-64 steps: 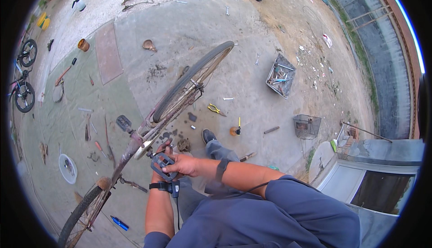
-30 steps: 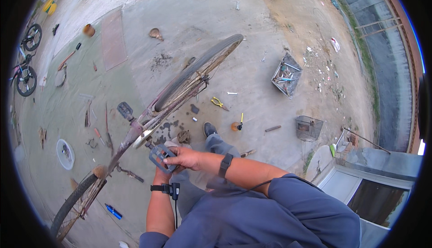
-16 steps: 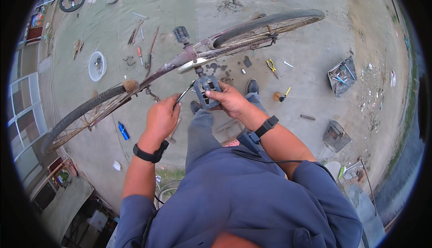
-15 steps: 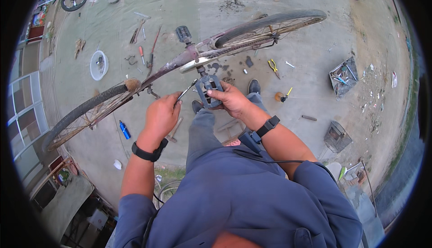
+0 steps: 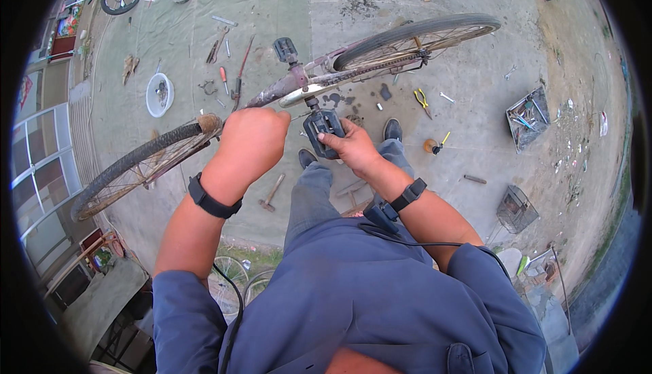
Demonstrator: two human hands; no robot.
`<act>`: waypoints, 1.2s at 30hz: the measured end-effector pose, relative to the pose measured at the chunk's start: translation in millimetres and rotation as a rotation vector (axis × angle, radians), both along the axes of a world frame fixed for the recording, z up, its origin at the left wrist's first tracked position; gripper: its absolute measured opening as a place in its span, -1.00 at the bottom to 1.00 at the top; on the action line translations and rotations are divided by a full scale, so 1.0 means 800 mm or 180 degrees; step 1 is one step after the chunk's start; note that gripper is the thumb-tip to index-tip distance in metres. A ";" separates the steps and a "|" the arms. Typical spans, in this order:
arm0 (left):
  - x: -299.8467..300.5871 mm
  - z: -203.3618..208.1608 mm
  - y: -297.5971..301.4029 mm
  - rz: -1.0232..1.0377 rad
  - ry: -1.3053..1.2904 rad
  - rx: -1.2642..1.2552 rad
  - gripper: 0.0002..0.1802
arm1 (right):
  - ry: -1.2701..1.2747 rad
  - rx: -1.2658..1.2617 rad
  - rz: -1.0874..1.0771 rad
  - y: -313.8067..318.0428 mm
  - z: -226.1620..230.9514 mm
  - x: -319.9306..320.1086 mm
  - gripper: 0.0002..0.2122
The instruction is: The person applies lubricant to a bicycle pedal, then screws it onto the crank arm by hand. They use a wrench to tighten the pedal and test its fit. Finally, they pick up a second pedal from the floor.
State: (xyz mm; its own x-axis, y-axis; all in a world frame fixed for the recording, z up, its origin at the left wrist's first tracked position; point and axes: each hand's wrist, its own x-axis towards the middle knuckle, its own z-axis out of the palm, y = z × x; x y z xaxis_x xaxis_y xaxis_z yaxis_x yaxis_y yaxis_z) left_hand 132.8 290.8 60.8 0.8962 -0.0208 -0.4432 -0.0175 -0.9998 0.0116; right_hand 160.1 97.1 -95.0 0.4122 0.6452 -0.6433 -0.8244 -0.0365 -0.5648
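Note:
My right hand (image 5: 354, 148) grips the near black pedal (image 5: 323, 133) of an old bicycle, thumb on top and fingers behind. My left hand (image 5: 252, 142) is closed in a fist just left of that pedal, its back toward me. A slim metal tool (image 5: 296, 117) pokes out of the fist toward the pedal; its handle is hidden, so its exact kind is unclear. The bicycle's worn purplish frame (image 5: 272, 93) slants across in front of me. The far pedal (image 5: 285, 50) sticks out beyond it, and a chain (image 5: 384, 68) runs toward the wheel on the right.
A white bowl (image 5: 160, 95), a red screwdriver (image 5: 223, 75) and other tools lie beyond the bicycle. Yellow-handled pliers (image 5: 422, 102), a spanner (image 5: 447, 97) and a toolbox (image 5: 528, 119) sit to the right. Near my feet lies a hammer (image 5: 272, 194); a wire basket (image 5: 517, 209) stands right.
My left fist has risen and turned over beside the pedal, covering most of the tool. My right hand still holds the pedal, now gripping nearer its right edge.

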 end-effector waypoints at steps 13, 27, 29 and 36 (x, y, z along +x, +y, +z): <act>-0.049 -0.108 0.034 0.0755 -0.0282 -0.0933 -0.81 | 0.0420 0.0097 0.0085 -0.005 -0.001 0.004 -0.65; -0.045 -0.281 -0.037 0.4438 0.0380 -0.5559 -0.72 | 0.1079 0.0487 0.0447 -0.006 -0.002 0.014 -0.58; -0.058 -0.272 -0.026 0.3213 -0.0047 -0.3938 -0.75 | 0.1055 0.0482 0.0458 -0.003 0.001 0.013 -0.59; -0.088 -0.232 -0.013 0.3259 -0.0142 -0.3808 -0.78 | 0.0976 0.0442 0.0438 -0.002 0.008 0.013 -0.57</act>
